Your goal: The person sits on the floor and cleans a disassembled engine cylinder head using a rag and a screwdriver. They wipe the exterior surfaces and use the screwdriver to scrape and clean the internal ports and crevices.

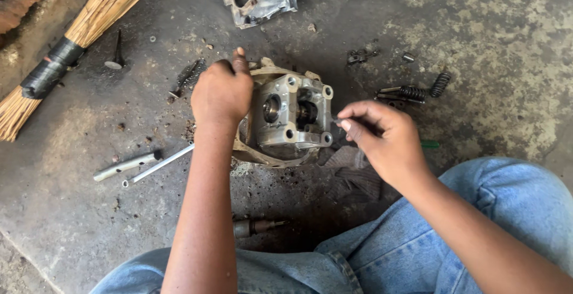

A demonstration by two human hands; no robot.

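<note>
Stained concrete floor carries the engine cylinder head, right under both sets of fingers. Springs lie beyond the right fingers; broom, valve, metal rod sit left of the left fingers.

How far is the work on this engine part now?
Already out: springs, a valve and rods lie loose on the floor. In hand: the left hand steadies the cylinder head while the right hand points a thin tool at its side. Left: cannot tell.
</note>
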